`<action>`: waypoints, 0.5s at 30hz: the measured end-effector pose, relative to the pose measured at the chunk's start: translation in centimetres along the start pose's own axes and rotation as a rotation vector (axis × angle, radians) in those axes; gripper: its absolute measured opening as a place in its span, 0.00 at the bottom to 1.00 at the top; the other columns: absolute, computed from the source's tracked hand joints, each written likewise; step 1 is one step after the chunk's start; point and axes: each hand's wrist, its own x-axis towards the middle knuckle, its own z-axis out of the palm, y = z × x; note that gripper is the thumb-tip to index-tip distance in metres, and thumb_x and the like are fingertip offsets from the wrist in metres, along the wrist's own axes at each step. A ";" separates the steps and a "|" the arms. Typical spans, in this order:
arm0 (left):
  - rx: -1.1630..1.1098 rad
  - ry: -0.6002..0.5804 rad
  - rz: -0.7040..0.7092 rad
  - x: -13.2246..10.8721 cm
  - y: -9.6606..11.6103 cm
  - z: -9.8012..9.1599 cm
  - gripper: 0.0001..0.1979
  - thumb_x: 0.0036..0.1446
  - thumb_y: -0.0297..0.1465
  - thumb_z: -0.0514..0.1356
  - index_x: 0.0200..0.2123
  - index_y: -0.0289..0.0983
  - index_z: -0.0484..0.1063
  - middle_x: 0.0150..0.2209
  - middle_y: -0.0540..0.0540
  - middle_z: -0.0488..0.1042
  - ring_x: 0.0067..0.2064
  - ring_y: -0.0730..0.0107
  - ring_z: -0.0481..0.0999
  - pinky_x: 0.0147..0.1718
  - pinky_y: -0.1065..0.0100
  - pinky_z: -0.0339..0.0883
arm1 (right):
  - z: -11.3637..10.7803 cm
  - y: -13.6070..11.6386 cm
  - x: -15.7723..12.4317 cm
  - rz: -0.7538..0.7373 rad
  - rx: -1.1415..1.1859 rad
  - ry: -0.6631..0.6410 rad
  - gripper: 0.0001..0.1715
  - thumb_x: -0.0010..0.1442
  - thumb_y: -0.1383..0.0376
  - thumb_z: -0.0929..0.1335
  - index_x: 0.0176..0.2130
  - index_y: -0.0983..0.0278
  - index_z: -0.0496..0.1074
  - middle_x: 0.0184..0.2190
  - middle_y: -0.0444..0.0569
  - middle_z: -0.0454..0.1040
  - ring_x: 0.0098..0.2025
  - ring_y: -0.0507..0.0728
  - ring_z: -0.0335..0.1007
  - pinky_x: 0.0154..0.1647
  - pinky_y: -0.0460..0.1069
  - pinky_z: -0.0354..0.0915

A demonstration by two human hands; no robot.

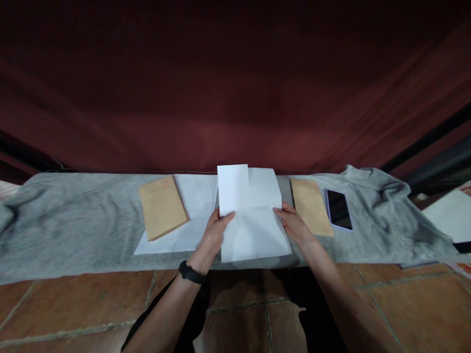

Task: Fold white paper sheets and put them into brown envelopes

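Note:
A creased white sheet of paper (259, 233) is held up over the grey cloth, with fold lines crossing near its middle. My left hand (214, 234) is closed on its left edge, thumb on top, and wears a black wristband. Over the sheet's upper left lies a smaller white rectangle (232, 185); whether it is a separate paper or a folded part, I cannot tell. My right hand (293, 224) pinches the sheet's right edge. Brown envelopes (164, 208) lie stacked on more white paper (196, 193) to the left. Another brown envelope (312, 206) lies beside my right hand.
A phone (339, 210) with a purple edge lies right of the single envelope. The long narrow surface is covered by a grey cloth (73, 220), bunched at its right end. Dark red fabric (235, 98) hangs behind. Below is a tiled floor (243, 314).

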 end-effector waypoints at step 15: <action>0.343 0.423 0.097 1.0 14.6 -21.4 0.17 0.44 0.37 0.72 0.38 0.37 0.79 0.30 0.52 0.82 0.30 0.68 0.78 0.34 0.65 0.73 | 2.5 3.0 1.9 0.059 -0.257 -0.033 0.18 0.54 0.52 0.73 0.39 0.61 0.78 0.36 0.49 0.83 0.31 0.55 0.77 0.34 0.51 0.75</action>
